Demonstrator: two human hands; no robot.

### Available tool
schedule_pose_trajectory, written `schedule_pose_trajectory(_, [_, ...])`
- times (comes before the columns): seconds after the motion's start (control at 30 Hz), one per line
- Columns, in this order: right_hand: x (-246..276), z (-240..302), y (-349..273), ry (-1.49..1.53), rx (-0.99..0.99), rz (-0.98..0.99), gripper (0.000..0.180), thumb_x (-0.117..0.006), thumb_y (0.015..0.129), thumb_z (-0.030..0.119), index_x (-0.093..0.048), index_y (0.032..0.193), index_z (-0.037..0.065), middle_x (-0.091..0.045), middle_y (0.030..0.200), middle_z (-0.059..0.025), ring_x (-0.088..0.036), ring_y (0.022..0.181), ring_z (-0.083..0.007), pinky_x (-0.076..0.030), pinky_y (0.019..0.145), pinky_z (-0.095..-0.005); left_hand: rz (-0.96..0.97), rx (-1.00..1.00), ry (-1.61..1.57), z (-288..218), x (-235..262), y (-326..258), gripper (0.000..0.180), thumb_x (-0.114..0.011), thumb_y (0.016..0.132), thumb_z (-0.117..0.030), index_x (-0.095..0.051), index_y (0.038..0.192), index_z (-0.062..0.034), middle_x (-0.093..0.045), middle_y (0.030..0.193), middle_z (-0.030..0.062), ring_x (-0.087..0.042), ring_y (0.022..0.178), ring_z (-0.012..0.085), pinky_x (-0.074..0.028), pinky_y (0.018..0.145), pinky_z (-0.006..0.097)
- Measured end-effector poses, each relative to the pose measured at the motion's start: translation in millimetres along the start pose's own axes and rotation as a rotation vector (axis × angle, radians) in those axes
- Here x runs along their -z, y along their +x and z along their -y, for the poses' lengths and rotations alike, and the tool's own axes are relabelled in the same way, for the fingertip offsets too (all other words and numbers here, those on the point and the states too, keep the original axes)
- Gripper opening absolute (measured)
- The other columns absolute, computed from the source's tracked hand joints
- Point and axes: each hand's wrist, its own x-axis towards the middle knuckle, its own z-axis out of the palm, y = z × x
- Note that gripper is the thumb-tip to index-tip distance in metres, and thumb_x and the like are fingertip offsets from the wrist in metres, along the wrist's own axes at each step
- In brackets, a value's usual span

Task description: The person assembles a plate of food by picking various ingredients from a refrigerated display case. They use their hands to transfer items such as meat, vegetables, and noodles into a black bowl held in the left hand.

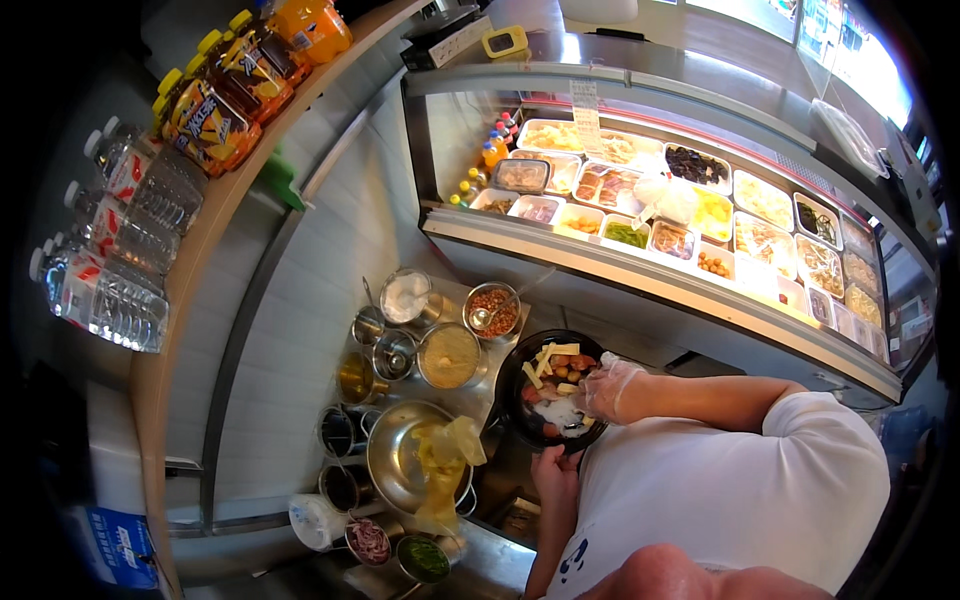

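My left hand [556,476], bare, grips the near rim of a round black bowl [512,400]. Inside the bowl lie pale yellow sticks [537,376], reddish pieces, small brownish balls [570,377] and a white patch [558,412] that looks like powder. My right hand [608,388], in a clear plastic glove, reaches over the bowl's right side with its fingers curled down at the food. Whatever those fingers hold is hidden. Left of the bowl stands a wide steel basin [396,468] with a yellowish plastic glove or bag [442,465] draped over its side.
Metal pots hold chilli flakes [492,308], tan powder [450,356], white powder [405,294], purple onion [369,541] and chopped greens [423,559]. A lit display case [660,265] with several food trays spans the far side. Bottles [105,285] line the shelf [200,235] at left.
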Motion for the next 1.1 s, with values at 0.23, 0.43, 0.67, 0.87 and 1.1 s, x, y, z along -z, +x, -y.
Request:
schedule_pose_trajectory(0.23, [28.5,-20.4,1.4,0.065,0.065,-0.149,0.024,-0.065,0.088,0.012,-0.069,0.112,0.009,-0.07,0.112,-0.0109,-0.07,0.109,-0.0312,-0.054,0.091,-0.0465,-0.008,-0.018,-0.093,-0.8,-3.0,13.1,0.049,-0.059,0.083,0.003,-0.057,0.131,-0.0052,-0.063,0.129,0.0127,-0.066,0.116,0.033,-0.06,0.096,0.054])
schedule_pose_trajectory(0.43, [26.0,-38.4,-8.4,0.153,0.04,-0.249,0.02,-0.065,0.086,0.012,-0.069,0.105,0.008,-0.071,0.111,-0.0113,-0.07,0.105,-0.0342,-0.055,0.085,-0.049,-0.042,0.043,-0.057,8.3,-15.9,24.9,0.052,-0.059,0.082,0.003,-0.056,0.133,-0.0089,-0.064,0.127,0.012,-0.069,0.111,0.0312,-0.064,0.087,0.051])
schedule_pose_trajectory(0.67, [39.8,-39.7,-14.4,0.055,-0.032,-0.148,0.018,-0.065,0.085,0.012,-0.067,0.102,0.009,-0.07,0.105,-0.0105,-0.07,0.098,-0.0328,-0.054,0.081,-0.0492,-0.005,0.114,-0.053,12.6,-21.3,29.5,0.052,-0.058,0.083,0.0,-0.055,0.134,-0.0067,-0.064,0.128,0.015,-0.07,0.11,0.0332,-0.065,0.085,0.05])
schedule_pose_trajectory(0.87, [21.3,-52.4,-19.4,0.288,0.062,-0.634,0.013,-0.062,0.085,0.011,-0.069,0.096,0.011,-0.07,0.096,-0.0081,-0.071,0.093,-0.0344,-0.053,0.08,-0.053,-0.019,0.092,-0.048,14.5,-40.5,15.1,0.049,-0.054,0.083,0.002,-0.056,0.132,-0.0034,-0.063,0.125,0.0173,-0.068,0.111,0.0361,-0.063,0.091,0.052])
schedule_pose_trajectory(1.1, [14.2,-49.9,-29.6,0.076,-0.047,-0.389,0.036,-0.07,0.081,0.019,-0.068,0.116,0.009,-0.068,0.111,-0.007,-0.067,0.098,-0.0304,-0.054,0.075,-0.0477,-0.078,0.048,-0.009,16.7,-36.8,10.9,0.05,-0.056,0.082,0.005,-0.058,0.131,-0.0049,-0.065,0.121,0.0121,-0.07,0.106,0.0301,-0.065,0.083,0.046])
